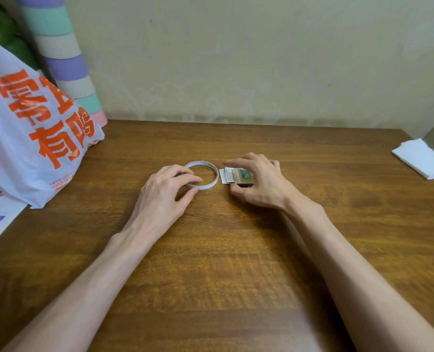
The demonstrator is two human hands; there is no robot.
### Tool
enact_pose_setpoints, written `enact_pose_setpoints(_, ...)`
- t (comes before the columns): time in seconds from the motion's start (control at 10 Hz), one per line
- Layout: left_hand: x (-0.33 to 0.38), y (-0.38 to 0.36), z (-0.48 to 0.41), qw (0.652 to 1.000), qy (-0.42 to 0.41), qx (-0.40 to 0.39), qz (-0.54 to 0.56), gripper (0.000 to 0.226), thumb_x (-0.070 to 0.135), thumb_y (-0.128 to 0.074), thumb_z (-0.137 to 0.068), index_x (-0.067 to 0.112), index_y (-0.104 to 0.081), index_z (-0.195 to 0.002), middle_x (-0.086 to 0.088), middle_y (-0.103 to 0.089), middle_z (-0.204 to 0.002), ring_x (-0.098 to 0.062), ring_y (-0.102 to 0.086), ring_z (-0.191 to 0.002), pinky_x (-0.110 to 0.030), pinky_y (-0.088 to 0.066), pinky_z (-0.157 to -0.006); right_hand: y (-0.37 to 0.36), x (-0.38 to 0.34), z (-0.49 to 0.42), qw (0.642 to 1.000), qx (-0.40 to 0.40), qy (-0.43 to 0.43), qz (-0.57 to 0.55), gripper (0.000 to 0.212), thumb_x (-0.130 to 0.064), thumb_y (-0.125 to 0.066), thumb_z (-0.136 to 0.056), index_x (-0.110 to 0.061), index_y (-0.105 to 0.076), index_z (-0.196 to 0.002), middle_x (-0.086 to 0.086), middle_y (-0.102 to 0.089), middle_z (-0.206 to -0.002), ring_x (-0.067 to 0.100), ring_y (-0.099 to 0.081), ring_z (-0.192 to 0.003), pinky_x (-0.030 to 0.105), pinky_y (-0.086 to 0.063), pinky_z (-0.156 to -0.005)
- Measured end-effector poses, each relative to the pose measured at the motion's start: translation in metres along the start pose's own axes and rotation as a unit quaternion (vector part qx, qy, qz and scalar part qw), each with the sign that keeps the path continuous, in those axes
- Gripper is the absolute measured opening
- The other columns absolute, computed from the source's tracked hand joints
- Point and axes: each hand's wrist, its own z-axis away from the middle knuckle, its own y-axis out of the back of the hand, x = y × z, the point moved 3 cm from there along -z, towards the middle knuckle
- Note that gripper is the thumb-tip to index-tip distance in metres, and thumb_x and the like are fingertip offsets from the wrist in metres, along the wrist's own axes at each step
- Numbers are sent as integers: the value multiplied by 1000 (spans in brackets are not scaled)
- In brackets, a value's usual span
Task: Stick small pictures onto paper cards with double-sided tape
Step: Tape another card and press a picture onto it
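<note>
Bare forearms cross the table from its near edge. At its middle the left hand pinches the near rim of the tape, and the right hand arches over the pictures just beside it; I cannot tell whether it grips them. The stack looks loose, so a hasty lift could scatter it, and the cards lie well apart by the right edge.

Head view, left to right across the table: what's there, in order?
plastic bag → left hand → tape roll → small pictures → right hand → white paper stack
</note>
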Motion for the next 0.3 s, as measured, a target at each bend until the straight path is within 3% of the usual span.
enact_pose_setpoints(0.1,3,4,2,1000,2,18,3,22,27,-74,-94,27,-78,-116,12,-68,-114,-9,-60,-113,-36,-52,-95,-2,-5,12,998,61,30,6,45,-33,-68,-91,-33,-67,-135,-2,-58,-134,19,-47,-129,40,-31,-103)
enact_pose_setpoints(0.2,10,14,6,998,14,65,-5,17,31,-78,-91,28,-79,-108,15,-69,-100,-6,-58,-98,-28,-47,-79,-13,-15,38,987,133,87,30,27,-25,-69,-85,-24,-76,-111,-1,-60,-112,22,-57,-106,36,-41,-87)
enact_pose_setpoints(0.3,17,24,13,998,45,47,14,10,42,-79,-86,36,-77,-93,21,-64,-84,-1,-59,-81,-22,-40,-64,-21,-20,60,987,129,93,11,14,-20,-71,-83,-24,-75,-96,-3,-60,-101,19,-60,-94,31,-47,-78)
